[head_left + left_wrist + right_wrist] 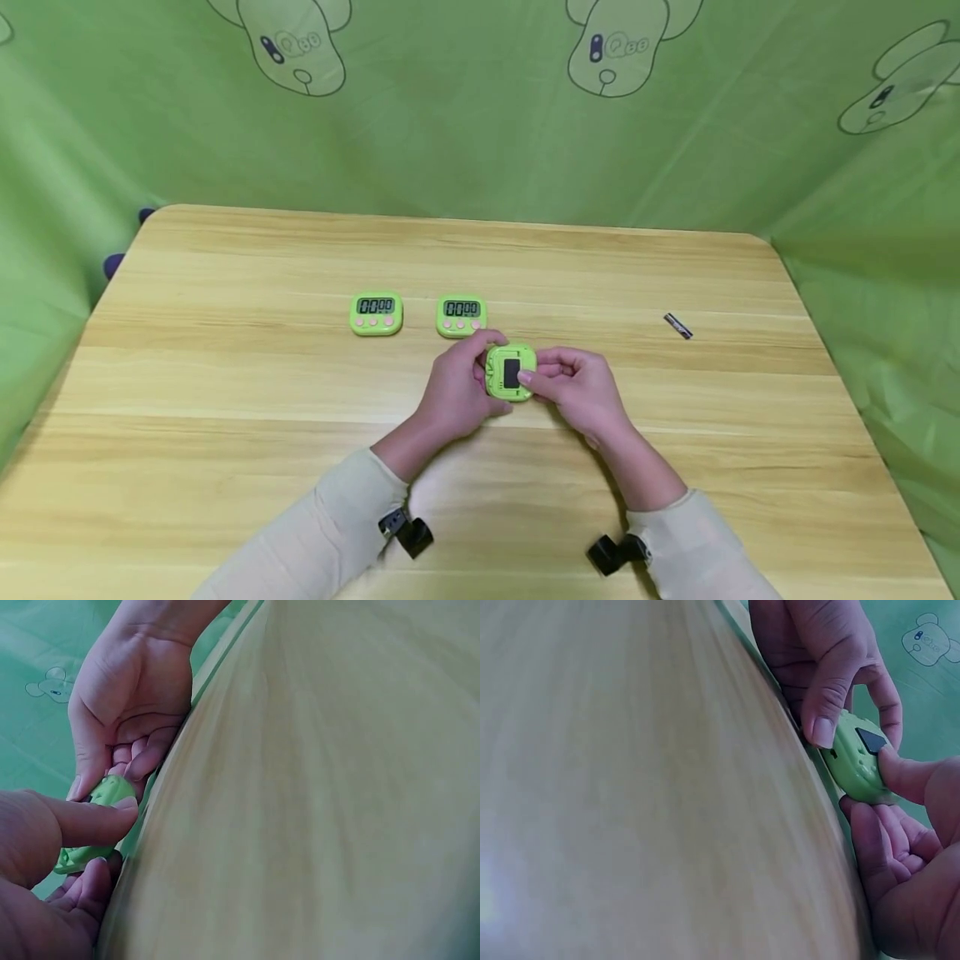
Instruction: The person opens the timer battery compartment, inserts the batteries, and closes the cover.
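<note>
A green digital timer point(496, 381) is held with its back up, showing a dark rectangle on that side. My left hand point(457, 385) grips it by its edges, fingers at the far side and thumb at the near side. On the right, my right hand point(583, 390) pinches it, the thumb lying on the back near the dark rectangle. In the right wrist view the timer point(849, 761) sits between both hands, and the right fingers curl beneath it. The left wrist view shows the timer point(111, 790) partly covered by the left thumb.
Two more green timers, one on the left point(377, 314) and one closer to the hands point(461, 309), lie screen up, both reading zeros. A small dark battery point(678, 326) lies far right on the wooden table point(225, 375). Green printed curtains point(480, 125) surround the table.
</note>
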A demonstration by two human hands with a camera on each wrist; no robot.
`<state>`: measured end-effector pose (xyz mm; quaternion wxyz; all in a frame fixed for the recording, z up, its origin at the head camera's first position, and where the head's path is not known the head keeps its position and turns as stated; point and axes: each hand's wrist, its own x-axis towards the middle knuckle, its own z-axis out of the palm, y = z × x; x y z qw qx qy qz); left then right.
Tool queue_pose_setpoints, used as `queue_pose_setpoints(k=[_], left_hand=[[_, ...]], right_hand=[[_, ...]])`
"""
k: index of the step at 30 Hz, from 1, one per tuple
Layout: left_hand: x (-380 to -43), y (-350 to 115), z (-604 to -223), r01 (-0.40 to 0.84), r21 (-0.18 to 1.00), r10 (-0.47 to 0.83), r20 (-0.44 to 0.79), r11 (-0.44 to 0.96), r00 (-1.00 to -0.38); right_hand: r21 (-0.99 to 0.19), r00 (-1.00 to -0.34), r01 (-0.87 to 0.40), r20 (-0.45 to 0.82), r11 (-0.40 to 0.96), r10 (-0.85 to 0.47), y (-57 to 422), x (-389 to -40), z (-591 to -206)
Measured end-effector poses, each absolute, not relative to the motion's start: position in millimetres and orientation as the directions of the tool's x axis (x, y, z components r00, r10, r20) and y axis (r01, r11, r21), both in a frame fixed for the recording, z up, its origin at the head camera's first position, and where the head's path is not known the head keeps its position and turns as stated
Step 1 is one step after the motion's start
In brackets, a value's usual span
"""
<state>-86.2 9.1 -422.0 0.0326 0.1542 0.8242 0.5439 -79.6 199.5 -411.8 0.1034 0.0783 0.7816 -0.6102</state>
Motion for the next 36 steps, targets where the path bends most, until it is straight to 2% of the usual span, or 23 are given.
queue_pose_setpoints(k=[25,31,36], left_hand=[[-86.4,7.4,-424.6,0.174,0.931,0.28,0.082,0.322,-0.956],[-86.6,7.0,-426.3,0.203,0.927,0.295,0.108,0.315,-0.949],[-86.3,6.7,-427.3,0.241,0.907,0.312,0.132,0.345,-0.941]], right_hand=[[-0.951,-0.968,0.237,-0.248,0.197,-0.034,198.7,-78.9,-408.7],[-0.954,-0.967,0.22,-0.24,0.204,-0.079,201.7,-80.9,-410.7],[-0.954,-0.969,0.221,-0.239,0.205,-0.068,203.1,-80.9,-411.8]])
